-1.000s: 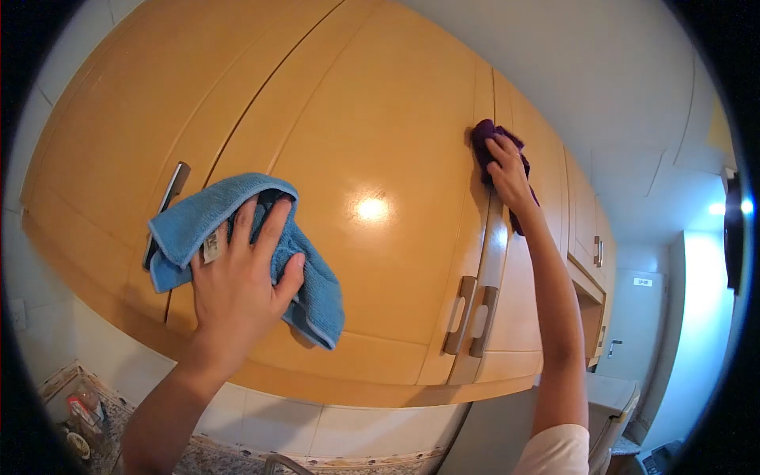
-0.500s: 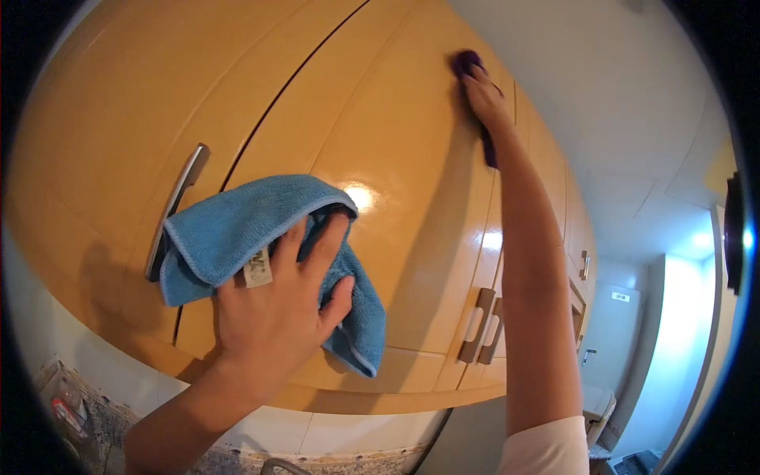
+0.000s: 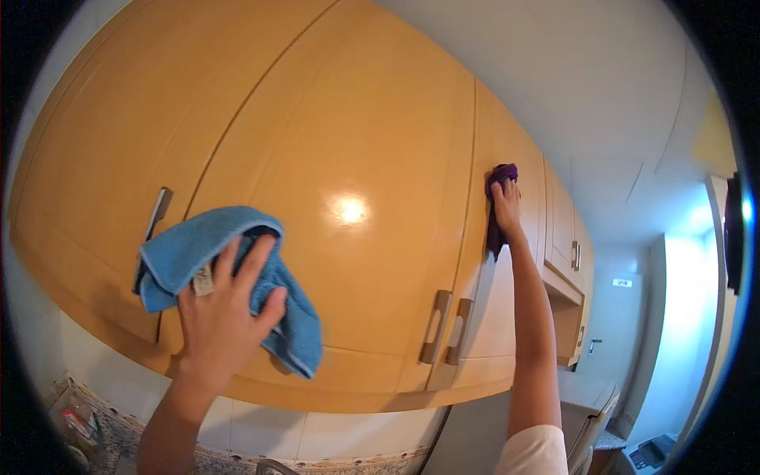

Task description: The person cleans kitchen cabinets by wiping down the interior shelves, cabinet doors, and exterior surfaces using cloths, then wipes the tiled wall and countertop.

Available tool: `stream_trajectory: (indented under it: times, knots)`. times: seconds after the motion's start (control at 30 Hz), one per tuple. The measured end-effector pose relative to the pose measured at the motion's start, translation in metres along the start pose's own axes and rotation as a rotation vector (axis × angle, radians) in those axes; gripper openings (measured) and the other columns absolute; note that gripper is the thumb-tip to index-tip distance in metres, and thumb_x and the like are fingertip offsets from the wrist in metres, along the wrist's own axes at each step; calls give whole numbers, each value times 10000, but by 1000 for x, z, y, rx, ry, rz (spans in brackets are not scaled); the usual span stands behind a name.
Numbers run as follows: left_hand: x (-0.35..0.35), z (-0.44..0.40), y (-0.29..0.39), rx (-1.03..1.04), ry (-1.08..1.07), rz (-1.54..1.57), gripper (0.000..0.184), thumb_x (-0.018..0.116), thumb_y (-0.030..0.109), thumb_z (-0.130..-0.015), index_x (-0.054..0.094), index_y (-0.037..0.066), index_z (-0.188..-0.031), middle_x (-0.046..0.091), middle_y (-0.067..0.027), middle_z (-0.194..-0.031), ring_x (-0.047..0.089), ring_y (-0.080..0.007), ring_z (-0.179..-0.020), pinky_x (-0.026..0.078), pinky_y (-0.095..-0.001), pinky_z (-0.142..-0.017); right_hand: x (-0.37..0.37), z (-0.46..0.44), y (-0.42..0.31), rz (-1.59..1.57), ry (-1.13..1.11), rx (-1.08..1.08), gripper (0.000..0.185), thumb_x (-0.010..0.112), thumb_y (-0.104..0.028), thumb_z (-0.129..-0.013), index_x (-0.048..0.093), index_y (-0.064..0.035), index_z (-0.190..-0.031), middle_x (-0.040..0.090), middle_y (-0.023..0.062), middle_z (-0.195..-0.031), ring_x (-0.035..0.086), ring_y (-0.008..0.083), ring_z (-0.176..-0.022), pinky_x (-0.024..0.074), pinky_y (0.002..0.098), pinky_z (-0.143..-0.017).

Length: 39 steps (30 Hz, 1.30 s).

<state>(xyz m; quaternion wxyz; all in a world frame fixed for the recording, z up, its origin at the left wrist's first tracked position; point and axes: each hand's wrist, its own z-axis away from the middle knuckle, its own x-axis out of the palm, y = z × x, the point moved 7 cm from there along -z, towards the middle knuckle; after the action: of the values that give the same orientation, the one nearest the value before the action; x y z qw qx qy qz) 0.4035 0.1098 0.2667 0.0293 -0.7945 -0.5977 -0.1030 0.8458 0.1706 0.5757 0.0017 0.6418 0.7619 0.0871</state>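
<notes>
My left hand (image 3: 226,321) presses a folded blue cloth (image 3: 293,332) with a white tag against the lower part of a wooden cabinet door (image 3: 356,142). Its fingertips are tucked under the cloth's fold. Left of the cloth, a metal handle (image 3: 158,207) is partly covered. Up on the right, my right hand (image 3: 507,207) is closed on a dark purple cloth (image 3: 503,172), held against the neighbouring door (image 3: 495,293), near the vertical gap. Part of the purple cloth hangs below the fingers. Two more handles (image 3: 435,326) (image 3: 459,331) sit side by side low on the doors.
Further cabinets (image 3: 560,226) and an open shelf (image 3: 564,317) continue to the right. Beyond them is a grey door (image 3: 613,317) with a small sign. White tiles (image 3: 265,431), a tap (image 3: 273,467) and a granite counter with small items lie below the cabinets.
My right hand has moved from high on the middle door down and right onto the neighbouring door, with the purple cloth. The view has shifted; my left hand stays on the blue cloth near the left handle.
</notes>
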Motion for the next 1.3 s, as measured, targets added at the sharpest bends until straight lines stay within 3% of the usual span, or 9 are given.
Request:
stream_trajectory:
  times: [0.27,0.43,0.63,0.83,0.9,0.97,1.1,1.13,1.3]
  knots:
    - [50,-63,89,174,-73,27,520,518,393,-839,414,206,-1313,427,-135,-1331,442,-361,-1170,344,-542,-910,-45,184,-37,-43,-18,-263,582,483,-312,-848,357,31,-1302,329,208,-1374,219,382,-1317,157,488,-1074]
    - [99,-174,139,-126,-61,149,544,477,427,-837,390,240,-1340,381,-148,-1376,352,-392,-1249,246,-601,-985,-57,219,-20,-112,-33,-247,549,502,-285,-838,382,28,-1272,360,206,-1347,233,406,-1299,163,500,-1069]
    - [132,-75,281,631,-313,222,493,494,313,-798,470,219,-1282,463,-149,-1291,376,-351,-1225,173,-597,-1031,-61,236,29,-559,126,27,507,552,-161,-807,397,32,-1250,383,232,-1316,258,391,-1294,147,503,-1070]
    - [100,-61,178,177,-697,243,471,469,201,-799,467,189,-1269,503,-181,-1220,463,-351,-1147,324,-397,-998,-82,215,28,56,134,-241,447,547,-154,-785,484,-25,-1209,511,150,-1238,349,341,-1239,184,484,-1042]
    - [72,-55,149,217,-280,318,457,441,146,-813,459,162,-1269,480,-202,-1242,442,-374,-1160,317,-427,-1002,-75,186,26,45,136,-116,350,544,-180,-801,541,-30,-1117,568,116,-1169,435,333,-1126,282,486,-957]
    - [67,-43,146,219,-269,318,455,433,128,-816,455,149,-1270,468,-208,-1255,434,-380,-1165,313,-432,-1004,-64,149,13,-55,214,-51,287,531,-183,-817,550,-18,-1051,582,132,-1116,457,370,-1075,350,486,-902]
    - [67,-31,144,200,-206,337,458,450,114,-814,450,122,-1272,433,-222,-1292,409,-400,-1185,310,-444,-1008,-56,89,-97,-92,27,-128,280,506,-221,-825,581,31,-922,514,232,-1154,460,424,-1049,387,484,-888]
    - [65,-27,146,201,-189,332,458,476,120,-801,464,123,-1259,450,-218,-1272,421,-406,-1166,334,-454,-984,-43,82,-124,-214,349,-281,290,498,-238,-806,600,18,-896,501,245,-1149,461,415,-1049,386,487,-891]
    - [59,1,147,297,-139,387,429,515,164,-771,530,139,-1199,562,-155,-1070,540,-361,-952,442,-474,-795,-17,70,-294,-321,9,-877,367,508,-210,-775,557,-21,-1085,501,185,-1202,462,385,-1111,371,439,-952]
